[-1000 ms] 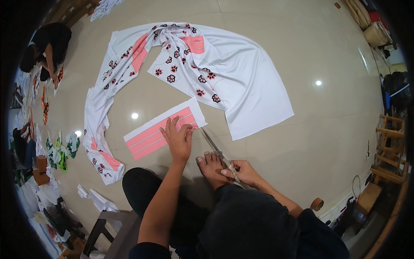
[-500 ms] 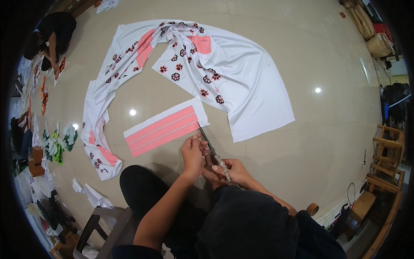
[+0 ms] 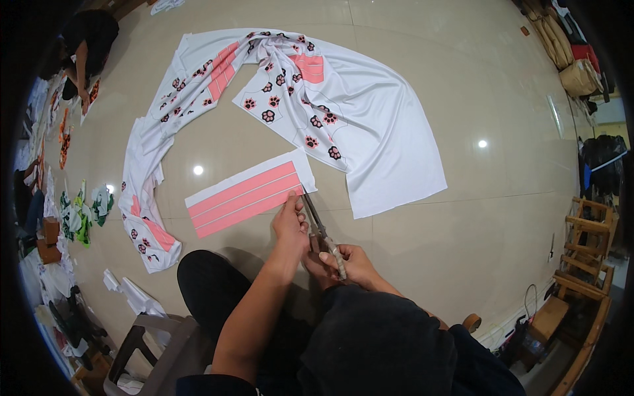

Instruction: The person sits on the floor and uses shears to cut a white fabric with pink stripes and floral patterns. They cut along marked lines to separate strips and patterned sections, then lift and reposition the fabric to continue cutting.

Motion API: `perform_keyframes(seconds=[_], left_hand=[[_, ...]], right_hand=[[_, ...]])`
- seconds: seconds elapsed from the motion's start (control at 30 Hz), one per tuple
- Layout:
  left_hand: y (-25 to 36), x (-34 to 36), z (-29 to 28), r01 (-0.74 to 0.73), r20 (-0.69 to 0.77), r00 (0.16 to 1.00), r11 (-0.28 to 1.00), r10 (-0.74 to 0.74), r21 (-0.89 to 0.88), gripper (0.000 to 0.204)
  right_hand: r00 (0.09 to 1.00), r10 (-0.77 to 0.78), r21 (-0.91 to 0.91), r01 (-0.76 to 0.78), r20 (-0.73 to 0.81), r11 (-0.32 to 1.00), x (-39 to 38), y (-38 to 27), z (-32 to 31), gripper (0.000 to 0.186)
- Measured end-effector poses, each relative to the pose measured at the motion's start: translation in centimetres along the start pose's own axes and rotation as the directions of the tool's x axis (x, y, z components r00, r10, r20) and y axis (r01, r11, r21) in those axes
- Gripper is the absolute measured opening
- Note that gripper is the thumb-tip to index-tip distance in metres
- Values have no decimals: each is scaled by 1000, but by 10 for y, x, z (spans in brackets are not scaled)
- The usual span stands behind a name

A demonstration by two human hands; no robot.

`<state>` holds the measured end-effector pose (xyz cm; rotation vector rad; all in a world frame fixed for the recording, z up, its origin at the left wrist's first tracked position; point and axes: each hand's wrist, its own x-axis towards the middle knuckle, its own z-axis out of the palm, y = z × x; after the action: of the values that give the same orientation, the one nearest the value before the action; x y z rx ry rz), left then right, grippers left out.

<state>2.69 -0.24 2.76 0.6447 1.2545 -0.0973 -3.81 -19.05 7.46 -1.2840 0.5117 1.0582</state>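
My left hand (image 3: 288,219) pinches the lower edge of a white fabric piece printed with pink bands (image 3: 241,201), lying flat on the floor near its right end. My right hand (image 3: 353,263) grips the wrapped handles of long metal scissors (image 3: 314,218); their tips reach that piece's lower right corner, just beside my left fingertips. My bare foot (image 3: 316,267) is partly hidden under the scissors and hands. Beyond lies a large rumpled white cloth (image 3: 389,138) with black-and-pink paw prints and pink patches, curving round to the left.
At upper left a person in dark clothes (image 3: 89,39) bends over orange fabric; another is partly visible below. Green scraps (image 3: 82,218), a plastic chair (image 3: 148,336) and white scraps are at left. Wooden stools (image 3: 588,231), brown bundles (image 3: 578,76) and a tape roll (image 3: 472,323) are at right.
My left hand has gone from spread fingers atop the banded piece to a pinch at its lower edge. The scissors have moved slightly up-left, their tips now at the piece's corner.
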Motion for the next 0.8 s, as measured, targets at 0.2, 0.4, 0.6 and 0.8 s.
perform_keyframes(seconds=[0.2, 0.4, 0.6, 0.8], left_hand=[[3, -4, 2, 0, -20, 1000, 997, 1, 74, 28], [1, -6, 2, -8, 1, 1000, 997, 8, 72, 29], [0, -8, 2, -42, 25, 999, 996, 40, 76, 28], [-5, -4, -3, -87, 46, 996, 990, 83, 108, 24]], right_hand=[[996, -74, -99, 69, -45, 993, 10, 5, 4, 51], [987, -118, -219, 93, -107, 971, 18, 7, 4, 53], [989, -120, -193, 101, -88, 976, 24, 3, 8, 52], [995, -83, -113, 77, -48, 991, 19, -6, 14, 51]])
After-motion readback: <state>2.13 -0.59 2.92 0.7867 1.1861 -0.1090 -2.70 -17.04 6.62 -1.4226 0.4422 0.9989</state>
